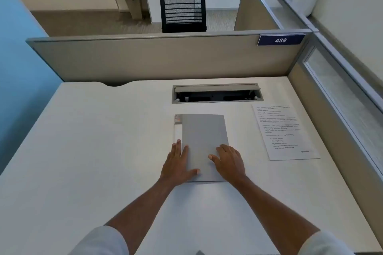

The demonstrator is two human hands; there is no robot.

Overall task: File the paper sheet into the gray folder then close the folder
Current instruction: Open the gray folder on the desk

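The gray folder [204,130] lies closed and flat in the middle of the white desk, its spine with a small label on the left. My left hand [179,163] rests flat on the folder's lower left corner, fingers spread, thumb on the cover. My right hand [228,161] lies on the lower right part of the cover, its fingers curled over the right edge. The paper sheet [284,130], white with printed text, lies flat on the desk to the right of the folder, apart from both hands.
The desk [103,151] is bordered by beige partitions at the back and right. A cable tray opening [216,93] sits behind the folder. A sign reading 439 [280,39] hangs on the partition. A black chair [183,11] stands beyond.
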